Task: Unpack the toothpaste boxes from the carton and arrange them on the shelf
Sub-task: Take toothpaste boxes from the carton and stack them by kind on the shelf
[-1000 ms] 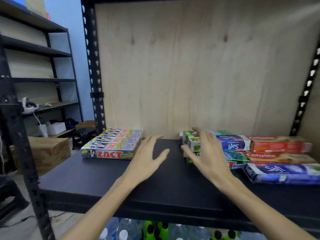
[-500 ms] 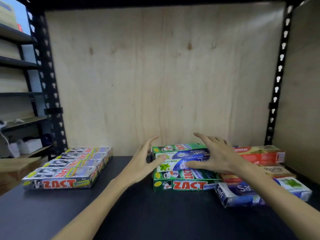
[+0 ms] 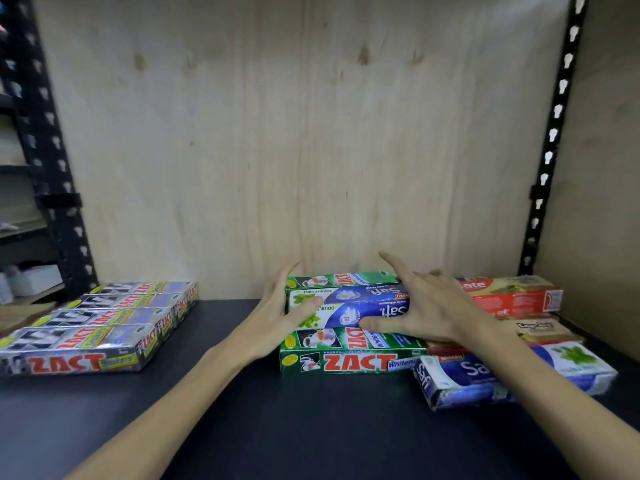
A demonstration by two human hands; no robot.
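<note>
Plywood back panel [image 3: 277,133] behind a dark shelf [image 3: 277,427], black slotted posts either side. The Safi boxes [image 3: 346,306] are sitting stacked on green ZACT boxes [image 3: 346,355] mid-shelf, so using that stack as the landmark. Left hand [image 3: 273,317] is pressing its left end, grip spread, thumb lying on the front face. Right hand [image 3: 426,310] is resting on its right part, grip spread too, thumb touching the front. Left of the stack, well apart, silver ZACT boxes [image 3: 90,327] are lying in a row. Right of it, a red Colgate box [image 3: 512,296] and another blue Safi box [image 3: 485,379] are lying just beside.
</note>
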